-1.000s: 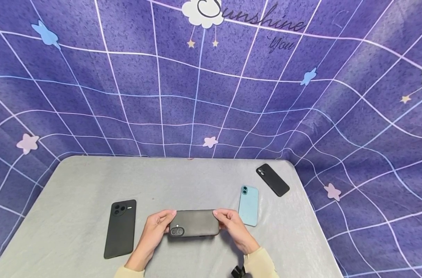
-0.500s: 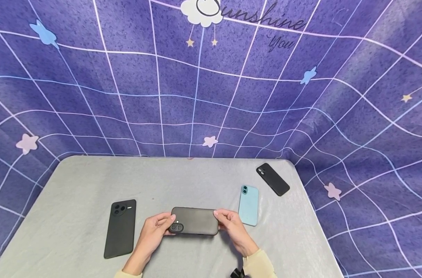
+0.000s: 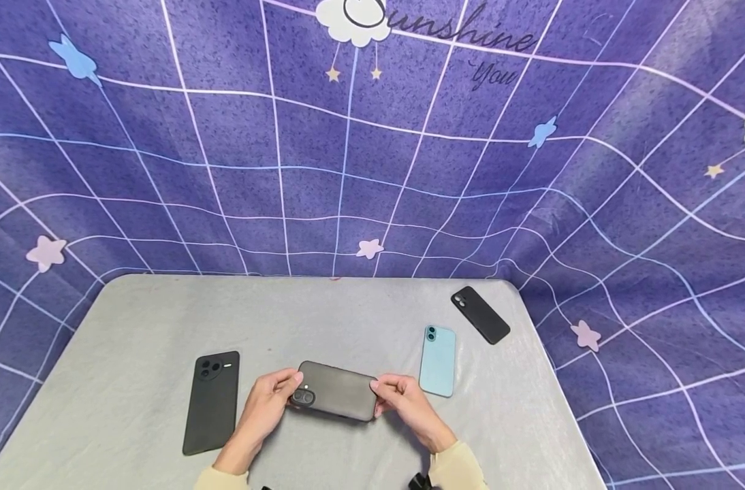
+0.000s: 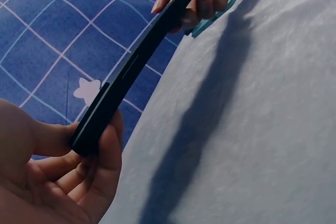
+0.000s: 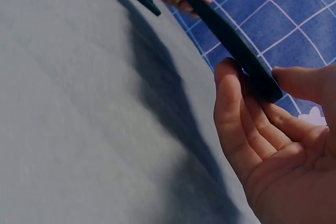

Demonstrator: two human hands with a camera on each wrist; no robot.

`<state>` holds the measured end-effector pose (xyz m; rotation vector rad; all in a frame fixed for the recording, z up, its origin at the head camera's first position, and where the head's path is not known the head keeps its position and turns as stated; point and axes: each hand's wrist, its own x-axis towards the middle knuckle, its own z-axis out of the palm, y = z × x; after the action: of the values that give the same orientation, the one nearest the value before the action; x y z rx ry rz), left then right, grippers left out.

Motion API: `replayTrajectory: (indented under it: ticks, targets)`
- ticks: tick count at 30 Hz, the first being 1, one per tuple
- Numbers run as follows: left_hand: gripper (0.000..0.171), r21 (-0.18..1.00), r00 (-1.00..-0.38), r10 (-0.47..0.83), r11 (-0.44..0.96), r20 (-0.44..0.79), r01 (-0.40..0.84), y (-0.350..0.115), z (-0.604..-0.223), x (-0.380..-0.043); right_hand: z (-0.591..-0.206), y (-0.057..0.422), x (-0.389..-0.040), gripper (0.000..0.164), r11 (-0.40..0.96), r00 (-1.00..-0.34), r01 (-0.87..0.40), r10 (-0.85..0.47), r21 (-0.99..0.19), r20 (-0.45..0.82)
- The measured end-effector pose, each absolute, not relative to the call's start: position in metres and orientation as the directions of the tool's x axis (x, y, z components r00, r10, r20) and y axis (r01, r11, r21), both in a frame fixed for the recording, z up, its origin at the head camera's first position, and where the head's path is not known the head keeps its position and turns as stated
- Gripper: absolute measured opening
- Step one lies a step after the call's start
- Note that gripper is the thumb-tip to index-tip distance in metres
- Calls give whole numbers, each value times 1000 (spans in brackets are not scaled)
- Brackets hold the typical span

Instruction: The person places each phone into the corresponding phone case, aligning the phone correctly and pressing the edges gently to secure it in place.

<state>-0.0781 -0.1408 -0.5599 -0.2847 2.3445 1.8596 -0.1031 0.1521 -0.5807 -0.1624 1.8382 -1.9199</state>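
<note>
A phone in a dark case (image 3: pixel 338 391), with an oval camera ring at its left end, is held sideways above the table, back toward the head camera. My left hand (image 3: pixel 262 405) pinches its camera end, thumb on the back and fingers behind. The other end is pinched by my right hand (image 3: pixel 412 408) between thumb and fingers. In the left wrist view the phone (image 4: pixel 134 69) appears edge-on, with its shadow on the cloth below. The right wrist view also has it as a thin dark slab (image 5: pixel 228 38). Its front side is hidden.
On the grey cloth-covered table (image 3: pixel 274 306), a black phone (image 3: pixel 212 405) with a round camera bump lies left of my hands. To the right lie a light-blue phone (image 3: pixel 438 361) and, farther back, a black phone case (image 3: pixel 480 314). A purple grid curtain (image 3: pixel 311 190) hangs behind.
The phone has shifted slightly left and tilted, its right end now lower than its left. Both hands moved with it and kept their grip. The things on the table stayed put.
</note>
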Motion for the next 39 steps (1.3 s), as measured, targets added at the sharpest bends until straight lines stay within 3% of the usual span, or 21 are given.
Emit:
replayTrajectory:
  ticks: [4,10,20,30,39]
  targets:
    - [24,921,-979,-34,333,-202,-202,-147,-556,-86,-578,159,-105,29,81,-901,140,-403,-987,-161]
    - [20,896,-986,34,422,-166,-136,-153,-552,-98,-573,171,-111,21,292,-932,-80,-361,-953,-33]
    - [22,875,-977,188,484,-102,2,-159,-545,-122,-566,196,-120,13,487,-925,-248,-375,-838,57]
    - [26,832,-942,330,538,-60,136,-154,-543,-153,-554,220,-124,14,577,-937,-224,-348,-785,11]
    - [25,781,-896,443,566,-19,264,-154,-544,-185,-550,233,-132,12,624,-928,-291,-368,-725,57]
